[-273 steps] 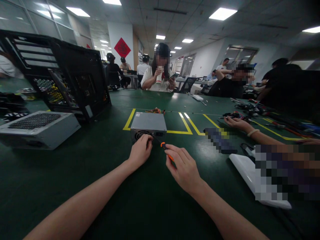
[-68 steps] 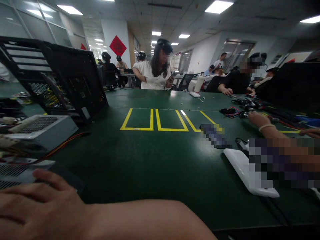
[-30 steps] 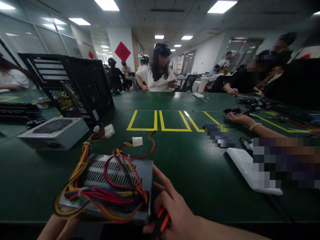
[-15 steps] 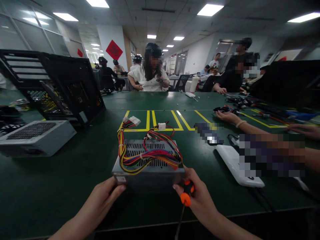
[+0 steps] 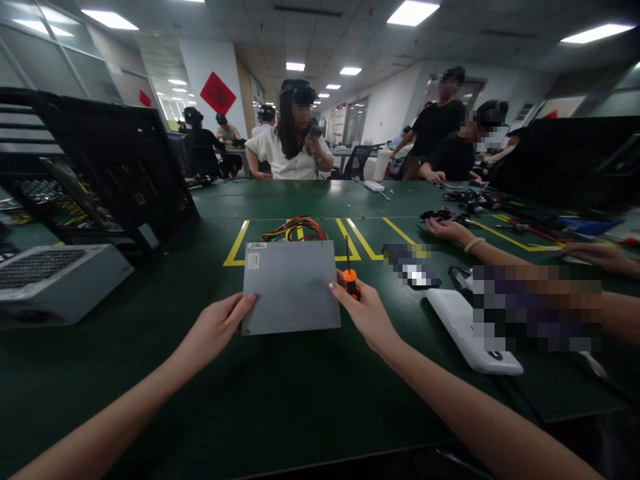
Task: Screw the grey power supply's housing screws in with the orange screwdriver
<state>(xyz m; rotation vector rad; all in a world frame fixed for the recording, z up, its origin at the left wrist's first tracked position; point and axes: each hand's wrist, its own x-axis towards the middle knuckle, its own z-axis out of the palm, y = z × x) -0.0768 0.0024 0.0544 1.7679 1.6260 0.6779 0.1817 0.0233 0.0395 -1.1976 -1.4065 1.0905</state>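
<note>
A grey metal computer power supply (image 5: 290,287) is held between my two hands, tilted so a plain face with small labels turns toward me. Its bundle of coloured cables (image 5: 305,229) shows behind the top edge. My left hand (image 5: 223,327) is closed on the left side, thumb on the face. My right hand (image 5: 367,310) grips the right side and also holds a screwdriver (image 5: 351,283) with an orange and black handle, its shaft pointing up. The fingers behind the unit are hidden.
A second power supply (image 5: 75,293) lies at the left before a black computer case (image 5: 130,173). At the right are a white device (image 5: 470,330), a phone (image 5: 413,267) and a co-worker's hand (image 5: 450,230) near loose cables. Yellow tape (image 5: 240,243) marks the green table (image 5: 200,413).
The power supply has been tipped up and moved away from me, its vented, cabled side now facing away. The screwdriver's shaft has swung from pointing down to pointing up.
</note>
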